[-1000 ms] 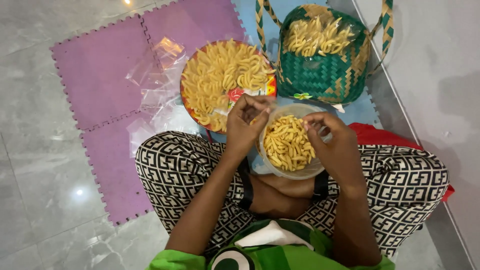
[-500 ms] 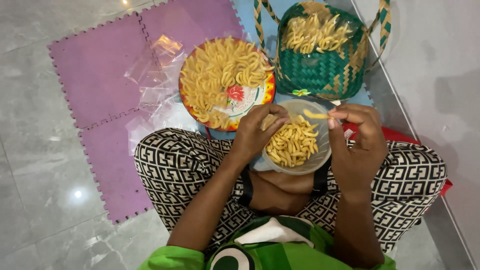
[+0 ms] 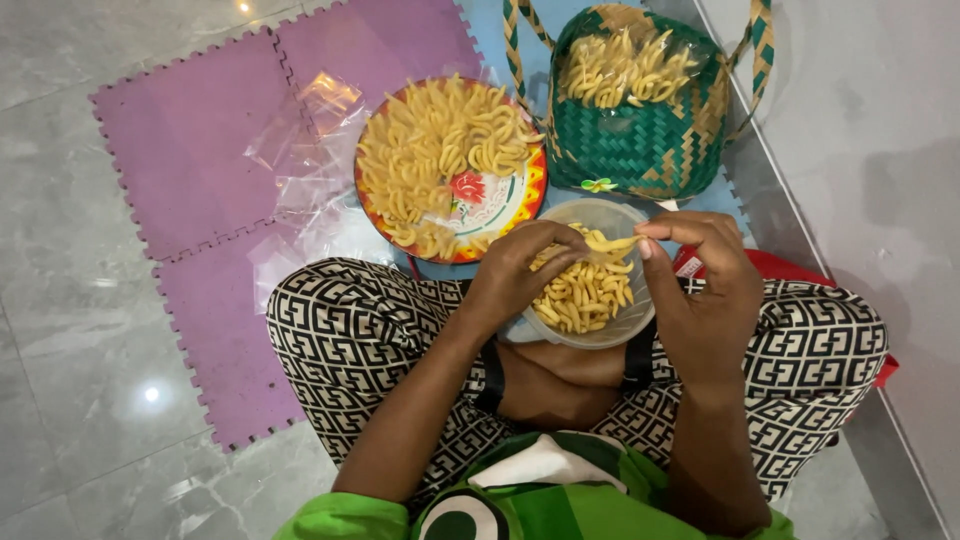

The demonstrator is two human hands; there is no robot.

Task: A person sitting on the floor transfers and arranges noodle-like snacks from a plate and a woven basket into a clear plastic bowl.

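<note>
Head view: a person sits cross-legged on the floor, looking down at both hands over the lap.
Floor: grey glossy tiles, with purple foam mats laid at the upper left.
Plastic sheets: clear wrappers lie crumpled on the mats, just beside the plate.
Woven basket: green and tan, beyond the knees, holding a clear bag of yellow curled snack sticks.
Plate: round, floral, red-rimmed, heaped with the same sticks — it sits between the mats and the basket.
Tub: a clear round plastic container resting in the lap, partly filled with sticks.
Left hand: curled over the tub's near-left rim, fingertips down among the sticks; whether its grip is closed on any piece I cannot tell.
Right hand: raised at the tub's right edge, grip pinched on a single stick held over the tub.
Risk: in my judgement the pinched stick looks brittle and could snap under pressure — and the tub, unsupported on the lap, could tip and spill if the left hand presses its rim.
</note>
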